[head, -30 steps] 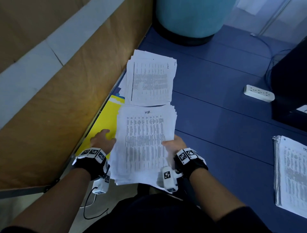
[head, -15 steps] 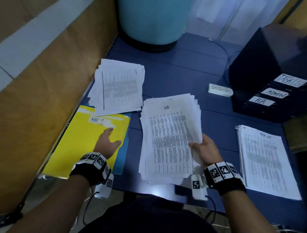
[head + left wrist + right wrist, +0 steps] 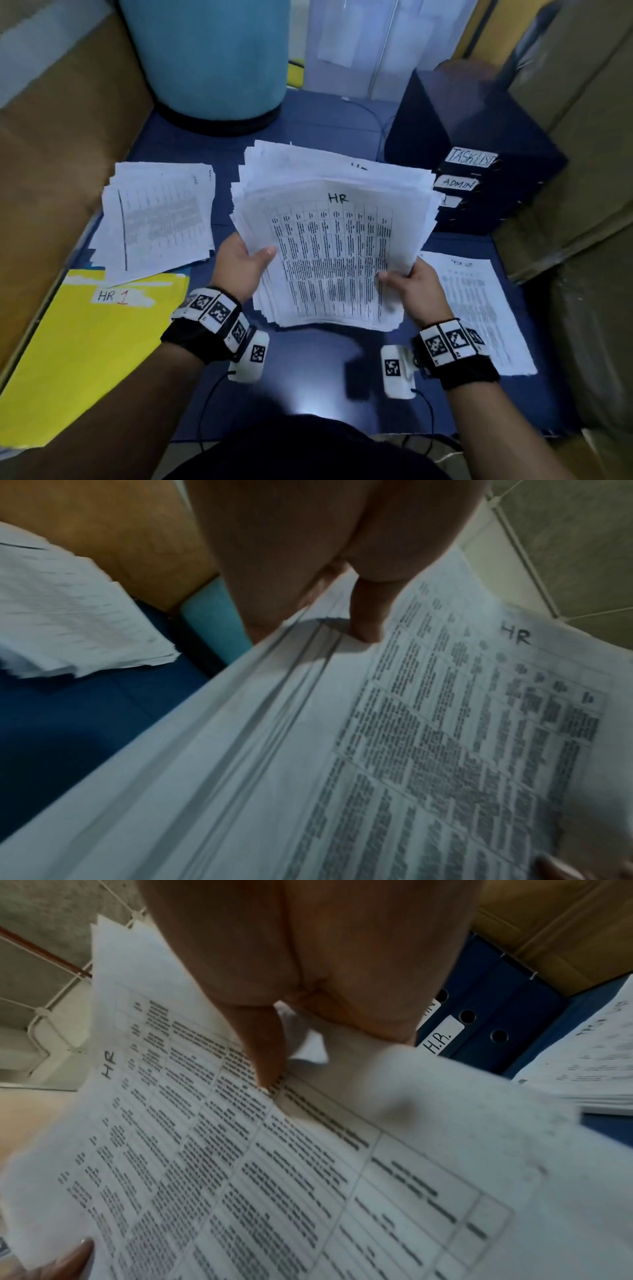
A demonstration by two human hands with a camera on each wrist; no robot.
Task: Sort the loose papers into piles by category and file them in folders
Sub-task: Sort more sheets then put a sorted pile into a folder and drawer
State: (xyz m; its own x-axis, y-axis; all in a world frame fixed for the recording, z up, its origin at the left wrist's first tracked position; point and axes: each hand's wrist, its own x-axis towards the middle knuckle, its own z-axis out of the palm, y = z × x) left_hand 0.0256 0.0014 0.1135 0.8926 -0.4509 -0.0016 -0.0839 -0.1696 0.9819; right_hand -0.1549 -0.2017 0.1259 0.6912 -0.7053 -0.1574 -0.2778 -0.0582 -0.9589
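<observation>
A thick stack of printed sheets headed "HR" [image 3: 329, 246] is raised off the blue table, tilted towards me. My left hand [image 3: 245, 262] grips its left edge, thumb on top [image 3: 365, 618]. My right hand [image 3: 409, 284] grips its lower right edge, thumb pressed on the top sheet [image 3: 265, 1053]. A yellow folder labelled "HR 1" [image 3: 85, 353] lies at the near left. A second paper pile [image 3: 157, 219] overlaps the folder's far edge. A third pile [image 3: 479, 308] lies at the right. Dark blue binders labelled TASKLIST, ADMIN and H.R. [image 3: 469, 181] stand at the back right.
A large teal drum [image 3: 205, 58] stands at the back of the blue table [image 3: 308, 130]. A wooden wall [image 3: 51, 154] runs along the left; cardboard boxes [image 3: 582, 137] close the right side. Thin cables trail near the table's front edge.
My left hand left the yellow folder and took hold of the HR stack's left edge. Both hands lifted the stack off the table and tilted it up.
</observation>
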